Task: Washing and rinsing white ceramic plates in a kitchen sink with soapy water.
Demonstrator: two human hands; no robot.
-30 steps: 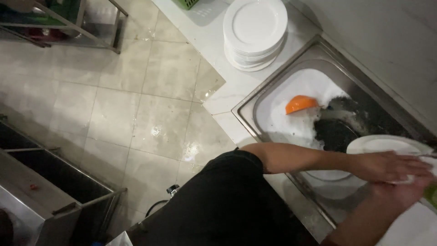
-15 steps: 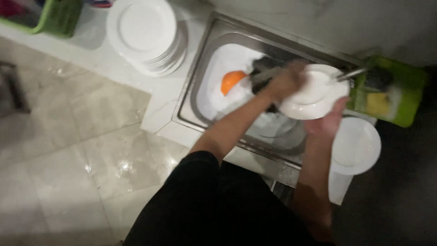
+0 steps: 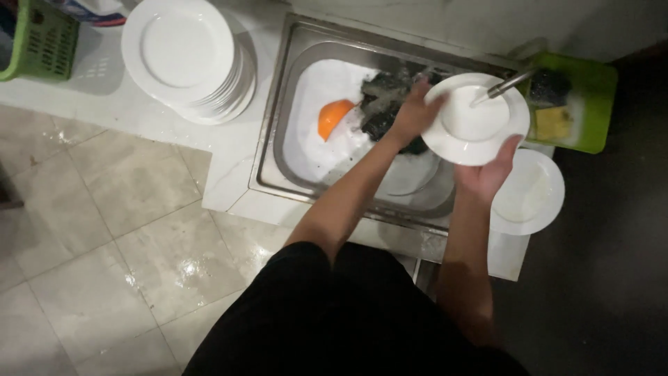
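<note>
I hold a white plate point(image 3: 476, 120) over the steel sink point(image 3: 278, 132) with both hands. My left hand point(image 3: 412, 111) grips its left rim and my right hand point(image 3: 488, 173) holds its lower right edge from below. The metal tap spout point(image 3: 502, 85) hangs over the plate and water runs onto its middle. Foam fills the left of the sink, and an orange bowl point(image 3: 332, 117) lies in it. A dark pan or pot point(image 3: 381, 104) sits behind my left hand.
A tall stack of white plates point(image 3: 186, 58) stands on the counter left of the sink. One white plate point(image 3: 530, 192) lies on the counter at the right. A green tray point(image 3: 583, 104) holds sponges. A green basket point(image 3: 36, 39) sits far left. Wet tiled floor lies below.
The camera view has swung and the plate now sits under the running tap. Both hands stay on the plate; my left hand has shifted to its left rim.
</note>
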